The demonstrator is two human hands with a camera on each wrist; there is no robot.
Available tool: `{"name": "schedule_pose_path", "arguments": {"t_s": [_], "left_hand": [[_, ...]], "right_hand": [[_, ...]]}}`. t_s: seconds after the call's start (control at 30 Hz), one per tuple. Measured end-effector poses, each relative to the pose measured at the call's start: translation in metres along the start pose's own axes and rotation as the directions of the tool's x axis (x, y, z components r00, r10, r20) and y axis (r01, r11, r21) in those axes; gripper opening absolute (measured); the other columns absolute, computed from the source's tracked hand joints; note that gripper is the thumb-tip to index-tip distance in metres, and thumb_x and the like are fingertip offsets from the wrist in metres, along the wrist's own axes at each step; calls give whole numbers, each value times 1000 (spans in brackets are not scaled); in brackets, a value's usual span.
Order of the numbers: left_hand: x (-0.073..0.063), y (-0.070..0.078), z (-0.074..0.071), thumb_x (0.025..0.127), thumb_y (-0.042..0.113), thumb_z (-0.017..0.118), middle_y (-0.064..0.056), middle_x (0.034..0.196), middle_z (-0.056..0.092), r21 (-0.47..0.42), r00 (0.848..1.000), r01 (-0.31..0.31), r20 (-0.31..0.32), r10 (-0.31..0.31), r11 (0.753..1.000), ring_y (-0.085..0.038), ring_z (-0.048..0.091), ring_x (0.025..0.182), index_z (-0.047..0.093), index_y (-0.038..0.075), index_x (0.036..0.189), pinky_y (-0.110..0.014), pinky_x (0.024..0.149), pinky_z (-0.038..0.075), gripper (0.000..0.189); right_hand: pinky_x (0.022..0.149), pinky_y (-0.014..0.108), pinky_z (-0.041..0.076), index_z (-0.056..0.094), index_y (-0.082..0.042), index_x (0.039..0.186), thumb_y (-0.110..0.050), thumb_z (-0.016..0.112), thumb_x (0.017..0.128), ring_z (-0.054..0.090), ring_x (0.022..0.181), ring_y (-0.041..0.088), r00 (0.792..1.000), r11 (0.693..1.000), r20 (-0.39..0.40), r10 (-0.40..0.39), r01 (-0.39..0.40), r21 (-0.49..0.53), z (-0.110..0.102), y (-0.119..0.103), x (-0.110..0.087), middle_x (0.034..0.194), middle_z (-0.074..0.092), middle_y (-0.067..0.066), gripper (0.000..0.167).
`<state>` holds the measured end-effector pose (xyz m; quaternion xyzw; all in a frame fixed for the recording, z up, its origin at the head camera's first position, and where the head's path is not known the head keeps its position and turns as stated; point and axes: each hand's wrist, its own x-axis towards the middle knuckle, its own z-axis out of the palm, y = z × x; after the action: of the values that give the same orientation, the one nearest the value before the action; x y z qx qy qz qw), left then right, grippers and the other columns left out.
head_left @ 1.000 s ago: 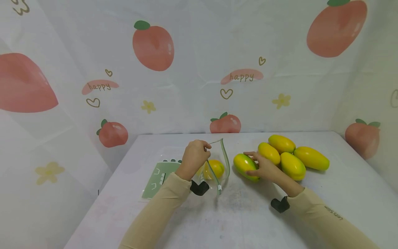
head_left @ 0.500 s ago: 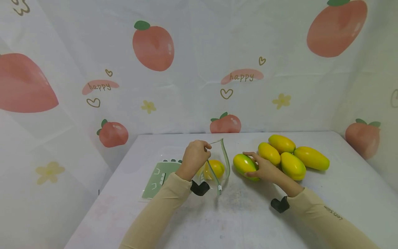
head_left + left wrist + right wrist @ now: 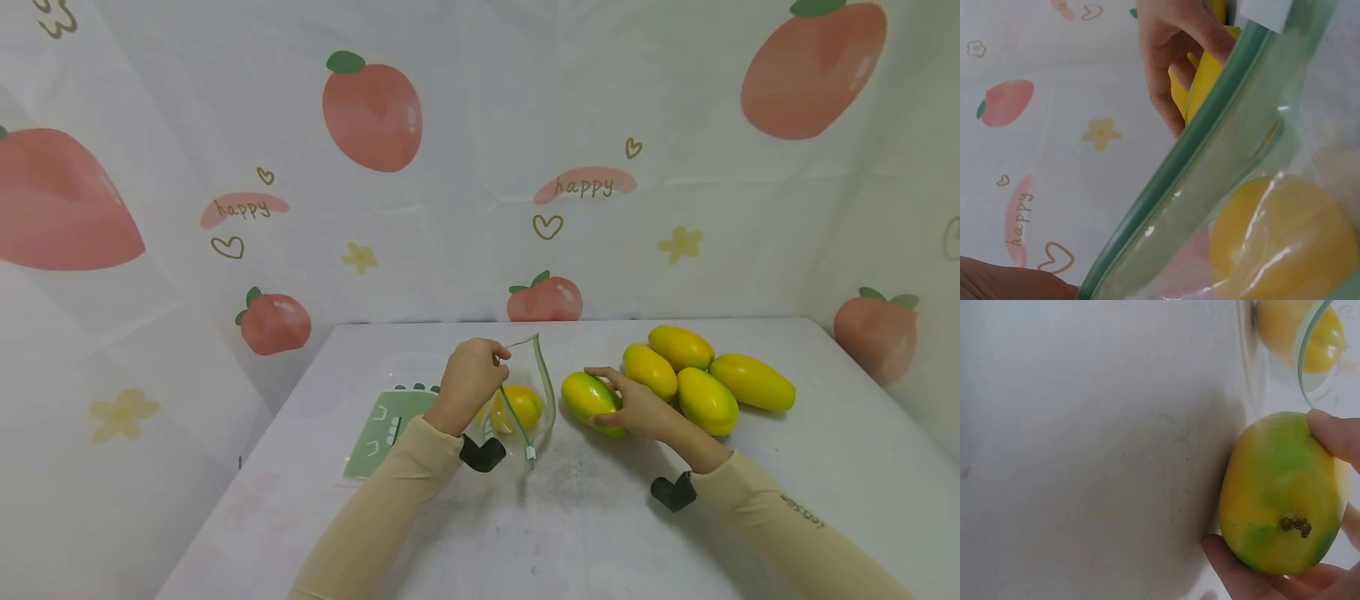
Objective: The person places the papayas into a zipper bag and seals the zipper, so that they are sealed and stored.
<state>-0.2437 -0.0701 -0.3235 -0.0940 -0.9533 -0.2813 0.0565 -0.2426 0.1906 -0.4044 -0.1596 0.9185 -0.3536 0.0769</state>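
My left hand pinches the upper edge of a clear zip bag with a green zipper strip, holding its mouth apart. Inside the bag lies one yellow mango, seen through the plastic in the left wrist view. Just right of the bag mouth, my right hand grips a yellow-green mango, thumb on one side and fingers round the other. Its brown stem end faces the right wrist camera. A white slider sits on the zipper's near end.
Several yellow mangoes lie grouped at the right back of the white table. The bag's green printed panel spreads flat to the left, under the left forearm. A fruit-print cloth hangs behind the table.
Hardly anything differs. My right hand and its mango have shifted very slightly left, towards the bag; my left hand stays on the bag edge.
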Motion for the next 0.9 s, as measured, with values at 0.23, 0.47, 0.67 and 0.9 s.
{"name": "schedule_pose_path", "arguments": {"t_s": [0.23,0.47,0.67,0.9], "left_hand": [[-1,1,-1,83,1,62,-4,80,66,0,1000,8,0,-8,1000,-14,49,59,76,7,102,-21,53,39,24],[0,0,0,83,1,62,-4,80,66,-5,1000,0,-8,0,1000,-14,49,59,76,7,102,-21,53,39,24],[-1,1,-1,83,1,62,-5,80,66,-11,1000,7,-4,-7,1000,-13,48,58,76,7,102,-21,52,39,24],[-1,1,-1,83,1,61,-5,80,66,-14,1000,12,-1,-12,1000,-13,47,56,76,7,103,-21,51,38,25]], "right_hand": [[94,56,46,37,-14,146,-33,76,82,53,116,43,1000,1000,0,6,-6,0,0,0,-1,134,48,33,77],[93,54,47,34,-15,147,-37,75,82,51,116,41,1000,1000,-8,3,-3,15,-6,-1,-2,136,47,32,80],[91,53,49,32,-13,148,-36,73,85,51,118,45,999,1000,-50,-19,20,22,-17,-8,-8,136,46,34,79],[89,54,49,34,-14,149,-35,72,85,51,117,44,991,998,-123,-48,51,26,-24,-14,-10,133,50,28,77]]}}
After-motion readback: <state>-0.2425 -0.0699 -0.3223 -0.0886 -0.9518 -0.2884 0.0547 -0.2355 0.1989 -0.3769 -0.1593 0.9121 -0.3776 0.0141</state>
